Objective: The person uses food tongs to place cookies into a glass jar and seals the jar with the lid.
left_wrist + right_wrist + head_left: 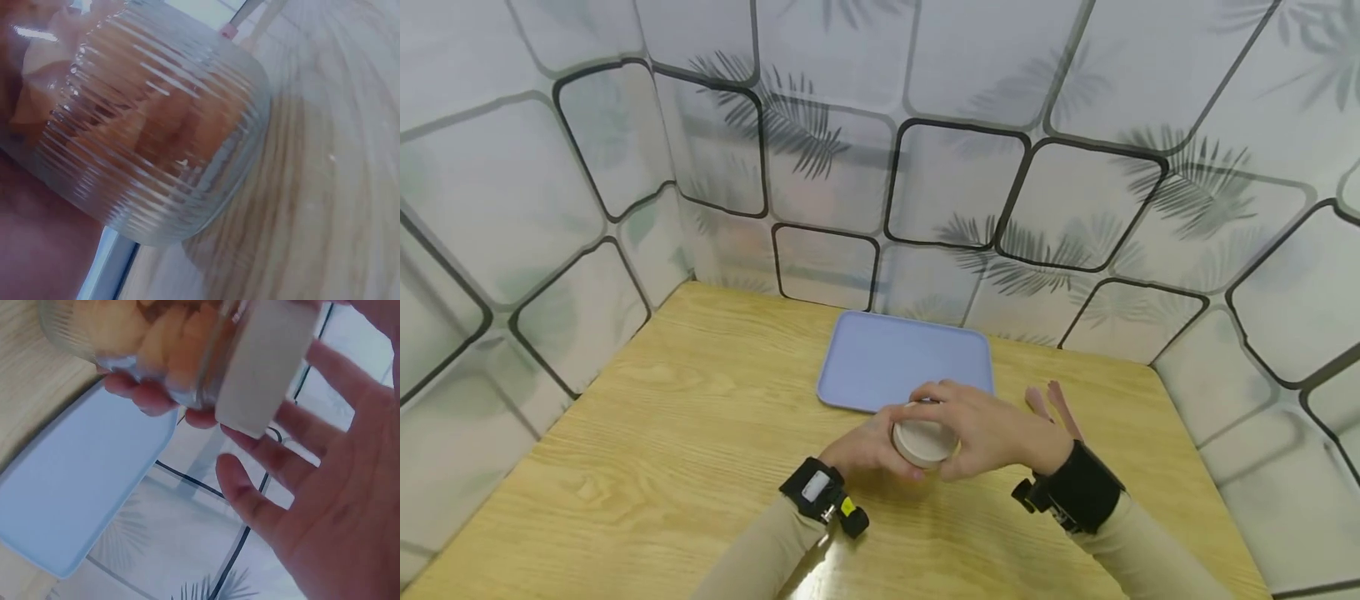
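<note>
A ribbed clear glass jar with orange pieces inside has an off-white lid. My left hand grips the jar round its side; its fingertips show along the glass in the right wrist view. The right hand spans the lid, fingers on its far side and thumb at the near side. Seen from the right wrist, the jar tilts and several right fingers reach the lid's rim, while one finger stands off it. The head view hides most of the glass behind the hands and lid.
A light blue tray lies on the wooden table beyond the hands. Two pinkish tips of an object, partly hidden by the right wrist, show on the right. A patterned curtain encloses the table's back and sides.
</note>
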The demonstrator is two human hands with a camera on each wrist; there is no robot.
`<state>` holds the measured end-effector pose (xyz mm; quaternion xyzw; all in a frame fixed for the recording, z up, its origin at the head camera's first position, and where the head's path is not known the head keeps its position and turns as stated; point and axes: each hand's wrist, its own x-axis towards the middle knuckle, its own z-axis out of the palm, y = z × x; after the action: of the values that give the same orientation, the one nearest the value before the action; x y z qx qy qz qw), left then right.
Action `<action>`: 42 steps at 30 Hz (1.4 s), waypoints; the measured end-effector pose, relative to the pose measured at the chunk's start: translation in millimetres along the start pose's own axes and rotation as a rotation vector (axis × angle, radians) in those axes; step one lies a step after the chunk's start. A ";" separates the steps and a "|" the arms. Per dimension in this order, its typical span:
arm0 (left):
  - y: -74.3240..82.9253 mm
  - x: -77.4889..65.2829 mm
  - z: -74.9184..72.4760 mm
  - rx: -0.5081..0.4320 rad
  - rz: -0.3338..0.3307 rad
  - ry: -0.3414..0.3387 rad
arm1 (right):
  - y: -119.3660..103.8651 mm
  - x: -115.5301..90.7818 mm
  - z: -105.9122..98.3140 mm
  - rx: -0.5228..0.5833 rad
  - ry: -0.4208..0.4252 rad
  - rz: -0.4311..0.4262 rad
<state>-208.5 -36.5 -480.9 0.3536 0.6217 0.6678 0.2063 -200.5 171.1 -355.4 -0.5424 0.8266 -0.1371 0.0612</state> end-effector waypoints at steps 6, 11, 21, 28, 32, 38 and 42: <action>5.0 1.5 -4.2 0.041 -0.091 -0.022 | 3.8 10.4 -12.9 0.091 -0.151 -0.065; 4.4 0.8 -5.6 0.007 -0.109 -0.037 | 2.2 21.4 -18.3 0.131 -0.251 -0.083; 0.2 2.6 -8.4 -0.018 -0.094 -0.076 | 13.6 15.1 -16.5 0.256 -0.236 -0.129; 3.3 -0.6 -8.3 0.023 -0.137 -0.050 | 8.5 14.2 -16.9 0.174 -0.268 -0.042; 3.1 -1.2 -8.1 0.051 -0.124 -0.054 | 3.7 12.3 -15.1 0.136 -0.229 -0.014; 1.3 0.9 -6.5 0.059 -0.063 -0.090 | -2.8 5.4 -9.2 0.055 -0.146 0.044; -0.3 2.1 -6.3 0.011 -0.019 -0.090 | -7.8 2.1 -0.3 -0.073 -0.032 0.069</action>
<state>-214.6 -39.3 -480.6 0.3787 0.6185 0.6459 0.2384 -194.5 166.3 -352.8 -0.5175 0.8482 -0.0957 0.0593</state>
